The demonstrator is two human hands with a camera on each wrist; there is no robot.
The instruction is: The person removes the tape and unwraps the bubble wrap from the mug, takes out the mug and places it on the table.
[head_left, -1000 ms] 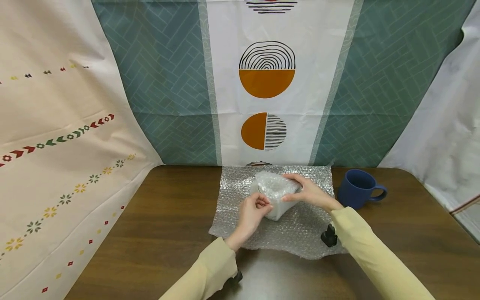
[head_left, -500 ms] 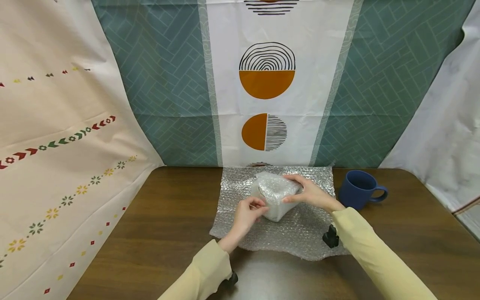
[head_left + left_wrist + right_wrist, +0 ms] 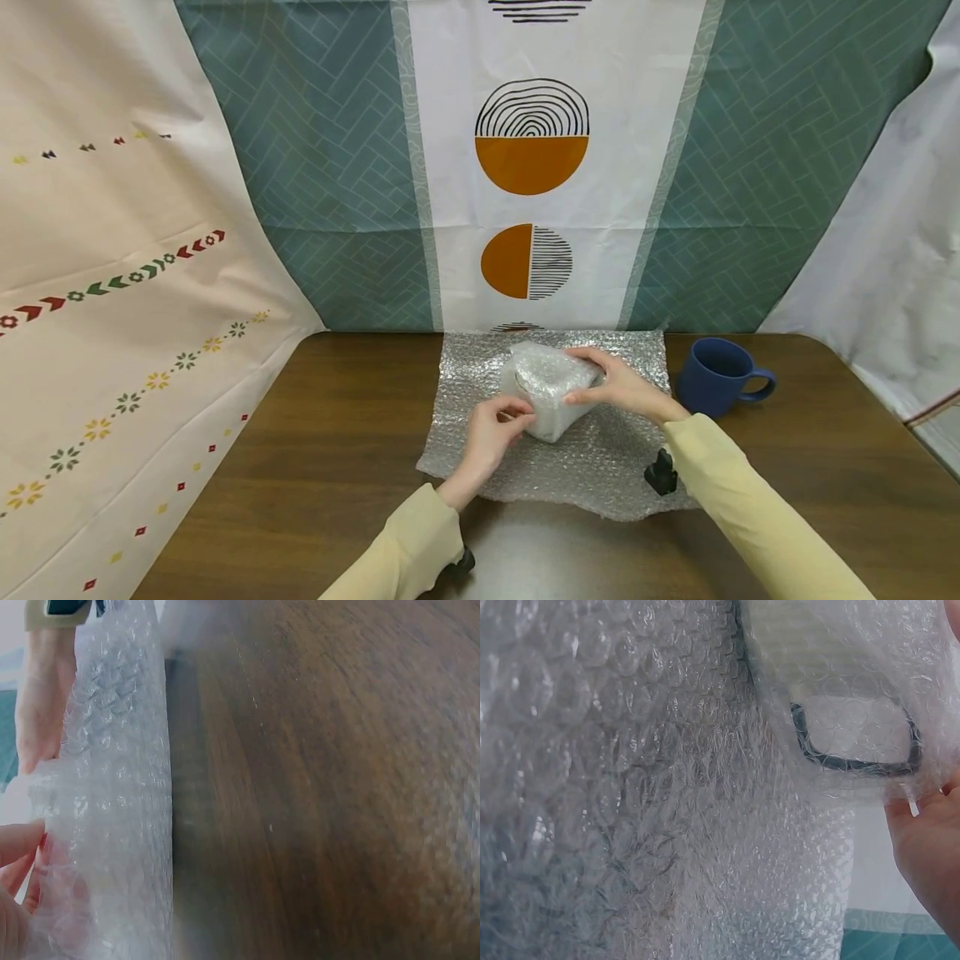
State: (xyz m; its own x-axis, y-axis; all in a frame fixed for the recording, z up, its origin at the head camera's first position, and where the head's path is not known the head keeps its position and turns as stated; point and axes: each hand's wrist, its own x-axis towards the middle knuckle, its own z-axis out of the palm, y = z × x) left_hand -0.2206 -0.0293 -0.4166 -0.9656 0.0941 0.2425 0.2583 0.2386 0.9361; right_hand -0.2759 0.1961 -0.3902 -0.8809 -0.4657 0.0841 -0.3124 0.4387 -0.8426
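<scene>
A pale bundle in bubble wrap sits on a flat bubble wrap sheet in the head view. My left hand is at its near left side, with thumb and index finger pinching a bubble wrap edge. My right hand grips the bundle's right side, fingers over the top far edge and thumb on the near side. In the right wrist view, a dark U-shaped outline shows through the wrap. What the wrapped item is, I cannot tell.
A blue mug stands right of the sheet, close to my right wrist, its handle pointing right. The wooden table extends to both sides. Patterned curtains hang behind it and at the sides.
My left hand has drawn slightly left, away from the bundle's front, over the last second. The right hand has kept its hold, and the bundle stays in place.
</scene>
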